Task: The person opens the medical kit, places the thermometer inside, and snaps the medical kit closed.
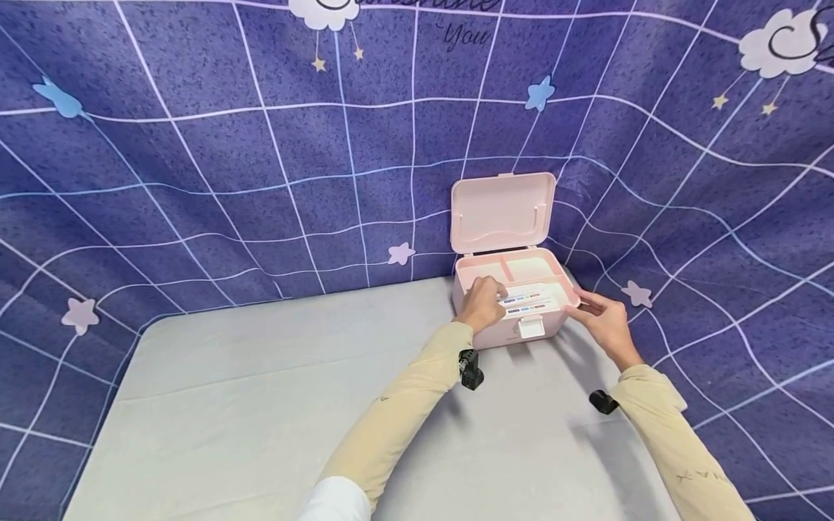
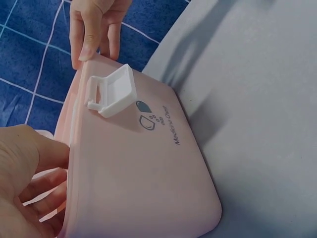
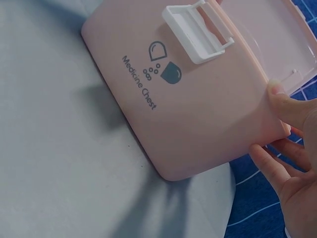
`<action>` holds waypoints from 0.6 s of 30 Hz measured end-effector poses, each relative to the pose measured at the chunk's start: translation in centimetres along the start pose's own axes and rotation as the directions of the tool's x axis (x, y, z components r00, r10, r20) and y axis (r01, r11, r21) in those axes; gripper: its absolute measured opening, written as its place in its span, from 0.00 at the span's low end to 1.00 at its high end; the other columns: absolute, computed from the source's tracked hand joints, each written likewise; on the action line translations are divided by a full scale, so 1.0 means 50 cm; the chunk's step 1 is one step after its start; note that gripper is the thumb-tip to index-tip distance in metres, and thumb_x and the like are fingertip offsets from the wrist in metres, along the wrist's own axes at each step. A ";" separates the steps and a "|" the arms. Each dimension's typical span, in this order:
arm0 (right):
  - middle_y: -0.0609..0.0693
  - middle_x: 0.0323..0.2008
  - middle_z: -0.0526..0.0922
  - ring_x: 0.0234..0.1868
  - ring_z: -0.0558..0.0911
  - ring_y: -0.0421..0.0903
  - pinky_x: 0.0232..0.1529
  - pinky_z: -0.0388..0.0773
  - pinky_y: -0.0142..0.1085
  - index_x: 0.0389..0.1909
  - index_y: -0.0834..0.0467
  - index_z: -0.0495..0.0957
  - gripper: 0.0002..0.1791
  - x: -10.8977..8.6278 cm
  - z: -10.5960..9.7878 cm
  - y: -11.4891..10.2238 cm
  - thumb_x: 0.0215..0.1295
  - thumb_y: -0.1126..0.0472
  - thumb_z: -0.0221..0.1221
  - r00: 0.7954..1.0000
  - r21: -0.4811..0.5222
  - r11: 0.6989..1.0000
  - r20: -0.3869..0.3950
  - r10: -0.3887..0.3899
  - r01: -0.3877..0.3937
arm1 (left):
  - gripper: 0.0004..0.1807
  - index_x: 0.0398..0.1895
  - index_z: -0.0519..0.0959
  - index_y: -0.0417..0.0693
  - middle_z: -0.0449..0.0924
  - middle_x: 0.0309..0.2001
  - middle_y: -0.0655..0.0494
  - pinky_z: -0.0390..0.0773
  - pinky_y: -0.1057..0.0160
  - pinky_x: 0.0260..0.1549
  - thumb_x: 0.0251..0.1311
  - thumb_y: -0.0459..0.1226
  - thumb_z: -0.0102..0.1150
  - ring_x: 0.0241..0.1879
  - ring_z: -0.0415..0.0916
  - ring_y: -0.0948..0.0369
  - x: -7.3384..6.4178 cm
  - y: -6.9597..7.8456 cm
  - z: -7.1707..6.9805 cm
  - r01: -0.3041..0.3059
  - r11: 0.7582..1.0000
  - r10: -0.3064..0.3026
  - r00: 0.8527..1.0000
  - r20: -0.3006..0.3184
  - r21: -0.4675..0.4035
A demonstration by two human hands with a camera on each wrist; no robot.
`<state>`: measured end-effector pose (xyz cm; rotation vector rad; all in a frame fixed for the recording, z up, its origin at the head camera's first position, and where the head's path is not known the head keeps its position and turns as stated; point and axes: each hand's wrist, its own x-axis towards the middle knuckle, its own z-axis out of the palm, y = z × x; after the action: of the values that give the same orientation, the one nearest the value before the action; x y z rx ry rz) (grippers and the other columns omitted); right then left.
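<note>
A pink medicine chest (image 1: 485, 336) with its lid (image 1: 503, 210) raised stands near the back right of the table. Slim white packets (image 1: 536, 298) with coloured print lie in its front part. My left hand (image 1: 483, 304) reaches over the left side of the chest, fingers bent at the packets' left end. In the left wrist view, the front wall hides the fingertips of that left hand (image 2: 29, 183), and I cannot tell whether they grip a packet. My right hand (image 1: 606, 325) holds the chest's right front corner, thumb on the rim and fingers against the side (image 3: 297, 144).
A white latch (image 2: 114, 91) hangs unfastened on the chest's front. Behind the front part, a pink divider (image 1: 507, 270) separates compartments. The grey tabletop (image 1: 260, 376) extends to the left. A blue star-patterned curtain (image 1: 293, 145) borders the table behind and on the right.
</note>
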<state>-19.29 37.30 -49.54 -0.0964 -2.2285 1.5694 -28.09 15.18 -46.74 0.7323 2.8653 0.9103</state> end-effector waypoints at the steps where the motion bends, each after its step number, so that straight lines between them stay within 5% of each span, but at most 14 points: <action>1: 0.74 0.51 0.73 0.43 0.82 0.41 0.38 0.76 0.21 0.54 0.74 0.72 0.27 0.003 -0.001 0.009 0.52 0.73 0.66 1.000 -0.005 1.000 0.001 -0.002 0.002 | 0.20 0.43 0.85 0.49 0.80 0.50 0.54 0.76 0.63 0.47 0.42 0.28 0.67 0.52 0.74 0.59 0.000 0.000 -0.001 0.000 1.000 0.000 1.000 -0.003 -0.002; 6: 0.71 0.49 0.76 0.39 0.82 0.35 0.37 0.76 0.21 0.55 0.71 0.74 0.28 0.019 -0.009 0.048 0.51 0.68 0.68 1.000 -0.055 0.998 0.018 -0.011 0.012 | 0.20 0.43 0.85 0.49 0.80 0.49 0.54 0.74 0.65 0.47 0.42 0.28 0.65 0.50 0.75 0.59 -0.001 -0.009 -0.015 -0.002 0.997 -0.002 0.999 -0.054 -0.080; 18: 0.72 0.46 0.78 0.39 0.83 0.40 0.34 0.76 0.21 0.52 0.74 0.74 0.28 0.044 -0.030 0.023 0.51 0.67 0.69 0.990 -0.176 0.984 0.141 0.021 0.004 | 0.17 0.44 0.83 0.44 0.82 0.44 0.51 0.75 0.65 0.41 0.48 0.28 0.63 0.43 0.77 0.56 0.004 -0.051 -0.075 0.002 0.947 -0.087 0.964 -0.250 -0.320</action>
<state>-20.95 39.70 -49.54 -0.0449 -2.4779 1.4210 -30.02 11.44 -45.05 0.5457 2.8197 1.5196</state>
